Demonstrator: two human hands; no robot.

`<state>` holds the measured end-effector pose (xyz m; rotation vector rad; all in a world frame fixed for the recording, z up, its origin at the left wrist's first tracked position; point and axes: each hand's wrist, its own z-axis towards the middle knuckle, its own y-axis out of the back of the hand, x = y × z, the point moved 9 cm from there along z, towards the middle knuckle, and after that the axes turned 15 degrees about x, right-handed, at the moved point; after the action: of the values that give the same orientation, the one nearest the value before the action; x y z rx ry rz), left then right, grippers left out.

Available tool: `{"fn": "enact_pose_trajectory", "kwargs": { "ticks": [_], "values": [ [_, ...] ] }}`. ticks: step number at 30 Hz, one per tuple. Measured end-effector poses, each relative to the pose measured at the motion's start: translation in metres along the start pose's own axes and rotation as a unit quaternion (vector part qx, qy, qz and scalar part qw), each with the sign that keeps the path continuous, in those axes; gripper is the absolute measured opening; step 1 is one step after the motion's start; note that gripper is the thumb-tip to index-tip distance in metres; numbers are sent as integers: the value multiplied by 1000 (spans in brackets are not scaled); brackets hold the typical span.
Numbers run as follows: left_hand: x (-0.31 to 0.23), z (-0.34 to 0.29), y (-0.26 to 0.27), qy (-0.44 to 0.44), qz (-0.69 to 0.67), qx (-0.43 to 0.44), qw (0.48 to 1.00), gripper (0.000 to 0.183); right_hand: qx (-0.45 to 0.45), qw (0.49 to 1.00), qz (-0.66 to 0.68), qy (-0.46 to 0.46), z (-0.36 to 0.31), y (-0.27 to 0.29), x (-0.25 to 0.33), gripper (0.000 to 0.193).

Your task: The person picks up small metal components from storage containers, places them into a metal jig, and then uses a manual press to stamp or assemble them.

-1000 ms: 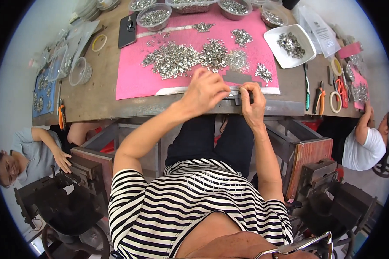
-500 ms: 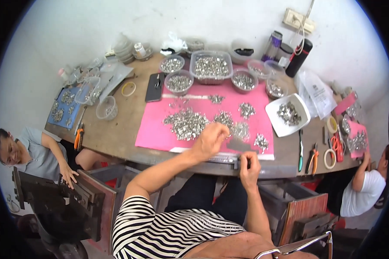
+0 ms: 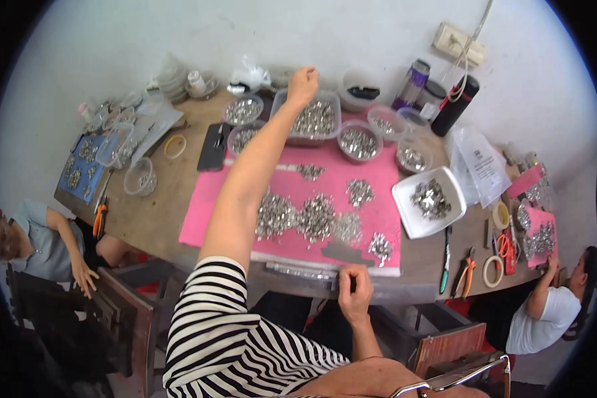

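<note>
My left hand (image 3: 303,83) is stretched far across the table, fingers curled, over the back rim of a clear rectangular tub (image 3: 325,118) full of small silvery metal parts. Whether it holds any parts is hidden. My right hand (image 3: 355,292) rests at the near table edge, closed on the end of a long grey metal strip (image 3: 298,270). Between the hands lies a pink mat (image 3: 378,174) with several heaps of the same metal parts (image 3: 315,215).
Round clear bowls of parts (image 3: 243,109) (image 3: 358,142) flank the tub. A black phone (image 3: 214,146) lies left, a white tray (image 3: 408,225) right, then orange pliers (image 3: 467,272), red scissors (image 3: 504,247) and dark bottles (image 3: 454,106). Other people sit at left (image 3: 36,242) and right (image 3: 544,312).
My left hand has left the heaps near the front of the pink mat and reached out to the far tub. The right hand stays at the table edge. The view has tilted upward.
</note>
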<state>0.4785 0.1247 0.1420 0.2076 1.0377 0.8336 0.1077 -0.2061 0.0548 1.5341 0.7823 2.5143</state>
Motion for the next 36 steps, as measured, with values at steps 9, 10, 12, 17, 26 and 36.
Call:
{"fn": "enact_pose_trajectory", "kwargs": {
  "ticks": [9, 10, 12, 17, 26, 36],
  "values": [
    [-60, -190, 23, -41, -102, 380, 918, 18, -10, 1000, 0, 6, 7, 1, -1, 5],
    [-52, -203, 26, -37, -56, 370, 926, 16, -9, 1000, 1, 3, 6, 0, -1, 5],
    [-46, -218, 27, -66, -21, 352, 933, 14, -11, 1000, -11, -2, 3, -1, 0, 5],
    [-38, -234, 22, -158, 95, 269, 945, 14, -11, 999, -28, -19, -3, -4, -1, 5],
    [-106, -280, 41, -184, 90, 333, 920, 7, -5, 999, -34, -1, 3, -2, -3, 5],
    [-134, -356, 36, -237, 85, 391, 885, 10, -1, 999, -41, -6, 0, -5, 0, 6]
  ]
}}
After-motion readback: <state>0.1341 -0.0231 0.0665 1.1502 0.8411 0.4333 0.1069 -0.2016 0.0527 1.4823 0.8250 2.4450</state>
